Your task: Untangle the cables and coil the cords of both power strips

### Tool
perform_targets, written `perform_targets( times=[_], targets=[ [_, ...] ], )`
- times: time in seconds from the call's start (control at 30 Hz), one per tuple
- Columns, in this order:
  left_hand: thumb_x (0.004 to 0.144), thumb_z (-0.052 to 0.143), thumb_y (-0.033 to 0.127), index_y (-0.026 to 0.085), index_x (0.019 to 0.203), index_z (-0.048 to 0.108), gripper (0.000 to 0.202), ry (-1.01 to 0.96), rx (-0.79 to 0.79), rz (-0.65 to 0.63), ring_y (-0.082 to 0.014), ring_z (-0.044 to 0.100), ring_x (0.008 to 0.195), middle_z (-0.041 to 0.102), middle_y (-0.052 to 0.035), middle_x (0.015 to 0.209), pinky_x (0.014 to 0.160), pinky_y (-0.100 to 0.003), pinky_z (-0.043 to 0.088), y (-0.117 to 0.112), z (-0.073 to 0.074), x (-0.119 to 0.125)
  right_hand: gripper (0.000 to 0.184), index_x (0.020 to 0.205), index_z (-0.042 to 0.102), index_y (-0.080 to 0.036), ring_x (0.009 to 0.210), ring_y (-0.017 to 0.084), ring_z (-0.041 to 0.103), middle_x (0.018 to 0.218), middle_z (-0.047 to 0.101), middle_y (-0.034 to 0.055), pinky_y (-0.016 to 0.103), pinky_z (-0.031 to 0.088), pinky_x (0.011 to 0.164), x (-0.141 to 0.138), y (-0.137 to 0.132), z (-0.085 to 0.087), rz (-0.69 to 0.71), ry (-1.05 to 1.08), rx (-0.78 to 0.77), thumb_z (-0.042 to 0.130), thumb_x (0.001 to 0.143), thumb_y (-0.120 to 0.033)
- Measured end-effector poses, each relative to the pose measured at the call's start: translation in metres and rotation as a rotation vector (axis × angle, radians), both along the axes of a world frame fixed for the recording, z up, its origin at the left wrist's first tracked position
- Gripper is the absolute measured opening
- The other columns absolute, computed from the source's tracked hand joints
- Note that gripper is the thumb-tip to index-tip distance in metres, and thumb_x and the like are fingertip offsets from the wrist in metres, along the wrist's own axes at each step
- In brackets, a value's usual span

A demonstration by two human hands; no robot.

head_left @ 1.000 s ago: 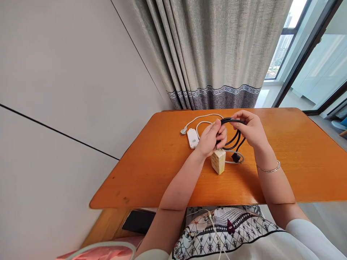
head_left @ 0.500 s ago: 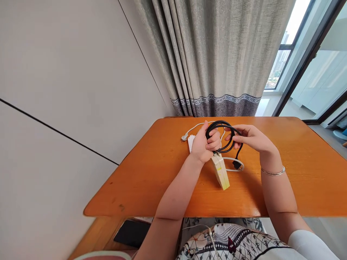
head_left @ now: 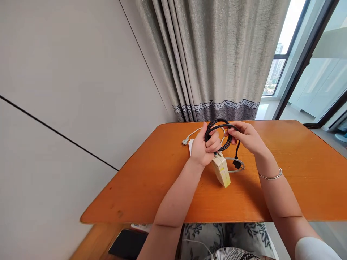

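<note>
A thin silver bangle (head_left: 269, 177) circles the wrist behind the right grip (head_left: 247, 138), and a white short sleeve (head_left: 314, 249) covers that upper arm. The arm behind the left grip (head_left: 202, 148) is bare past the elbow. A grey floral-print garment (head_left: 217, 233) covers the lap, with a thin white cord (head_left: 197, 242) lying across it.

One black cable (head_left: 219, 125); one cream adapter (head_left: 222, 171); one white charger (head_left: 190, 143)

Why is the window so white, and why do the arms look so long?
Head view: daylight through the window is too bright for the camera, so the sky washes out to white. The wide lens stretches the arms near the bottom edge. The left hand, right hand and black cable in the middle look sharp, with only soft shadows on the table.
</note>
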State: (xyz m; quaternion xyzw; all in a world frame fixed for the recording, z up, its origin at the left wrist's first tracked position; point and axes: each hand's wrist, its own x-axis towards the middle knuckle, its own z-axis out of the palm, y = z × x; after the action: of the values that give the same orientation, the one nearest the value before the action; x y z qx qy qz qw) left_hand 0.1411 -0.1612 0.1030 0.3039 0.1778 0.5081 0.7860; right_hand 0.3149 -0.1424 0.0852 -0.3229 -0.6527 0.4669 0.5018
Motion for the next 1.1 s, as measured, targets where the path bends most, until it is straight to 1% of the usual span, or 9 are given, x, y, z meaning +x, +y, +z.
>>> perform_targets(
  times=[0.13,0.27,0.33,0.47,0.6,0.67,0.8,0.93,1.1],
  targets=[
    [0.109,0.014,0.041,0.019,0.059,0.038,0.06,0.022,0.028,0.02,-0.0046,0.006,0.032,0.012,0.0102,0.043,0.035,-0.017,0.014,-0.005,0.002,0.0,0.038,0.108,0.072,-0.017,0.056,0.007,0.055,0.093,0.074,0.0058,0.026,0.05,0.053,0.0,-0.007,0.002,-0.061,-0.051,0.063,0.075,0.081,-0.043],
    [0.11,0.021,0.04,0.018,0.059,0.038,0.058,0.067,0.062,0.029,-0.0038,0.01,0.031,0.017,0.0099,0.042,0.035,-0.017,0.015,-0.008,0.002,0.004,0.058,0.124,0.071,-0.025,0.059,0.007,0.049,0.117,0.07,0.0067,0.025,0.047,0.052,0.011,-0.016,0.007,-0.113,-0.158,0.176,0.087,0.069,-0.035],
    [0.109,0.024,0.04,0.018,0.059,0.04,0.057,0.116,0.08,-0.011,-0.0032,0.011,0.031,0.019,0.01,0.041,0.036,-0.016,0.016,-0.008,0.001,0.008,0.053,0.119,0.075,-0.027,0.062,0.008,0.05,0.11,0.07,0.0051,0.025,0.046,0.052,0.018,-0.017,0.01,-0.132,-0.161,0.212,0.088,0.068,-0.034],
    [0.108,0.031,0.043,0.017,0.062,0.043,0.054,0.195,0.103,-0.118,-0.0028,0.012,0.031,0.019,0.0112,0.042,0.035,-0.015,0.017,-0.004,-0.002,0.015,0.029,0.09,0.079,-0.023,0.076,0.014,0.061,0.089,0.071,0.0033,0.028,0.052,0.066,0.028,-0.015,0.014,-0.185,-0.025,0.275,0.088,0.067,-0.038],
    [0.103,0.045,0.049,0.018,0.064,0.042,0.051,0.224,0.134,-0.122,-0.0022,0.013,0.03,0.019,0.0124,0.042,0.035,-0.014,0.015,0.003,-0.01,0.017,0.033,0.082,0.08,-0.021,0.067,0.014,0.057,0.074,0.069,0.0022,0.029,0.048,0.062,0.032,-0.016,0.015,0.091,-0.139,0.22,0.089,0.065,-0.048],
    [0.103,0.048,0.049,0.018,0.065,0.044,0.049,0.255,0.138,-0.118,-0.0021,0.013,0.03,0.021,0.0124,0.042,0.035,-0.014,0.015,0.006,-0.015,0.016,0.033,0.079,0.08,-0.021,0.063,0.012,0.053,0.07,0.067,0.0014,0.029,0.044,0.059,0.029,-0.016,0.014,0.111,-0.161,0.235,0.085,0.071,-0.052],
    [0.103,0.046,0.05,0.017,0.064,0.047,0.051,0.3,0.146,-0.098,-0.0023,0.014,0.03,0.023,0.0116,0.039,0.035,-0.015,0.015,0.008,-0.018,0.012,0.044,0.069,0.076,-0.022,0.057,0.011,0.044,0.06,0.058,-0.0006,0.029,0.037,0.056,0.016,-0.01,0.011,-0.062,-0.113,0.356,0.077,0.074,-0.065],
    [0.101,0.05,0.049,0.017,0.065,0.046,0.049,0.303,0.147,-0.062,-0.0015,0.015,0.03,0.025,0.0116,0.041,0.035,-0.014,0.015,0.007,-0.017,0.011,0.054,0.059,0.071,-0.023,0.053,0.013,0.038,0.052,0.045,-0.0007,0.032,0.031,0.055,0.006,0.0,0.002,-0.208,-0.2,0.543,0.067,0.077,-0.074],
    [0.099,0.056,0.05,0.017,0.067,0.045,0.047,0.286,0.14,0.001,-0.001,0.016,0.031,0.026,0.0116,0.042,0.036,-0.013,0.014,0.006,-0.016,0.015,0.065,0.049,0.053,-0.024,0.051,0.015,0.033,0.05,0.037,-0.0004,0.035,0.03,0.055,-0.001,0.012,-0.015,-0.397,-0.196,0.686,0.054,0.078,-0.083]
  ],
)
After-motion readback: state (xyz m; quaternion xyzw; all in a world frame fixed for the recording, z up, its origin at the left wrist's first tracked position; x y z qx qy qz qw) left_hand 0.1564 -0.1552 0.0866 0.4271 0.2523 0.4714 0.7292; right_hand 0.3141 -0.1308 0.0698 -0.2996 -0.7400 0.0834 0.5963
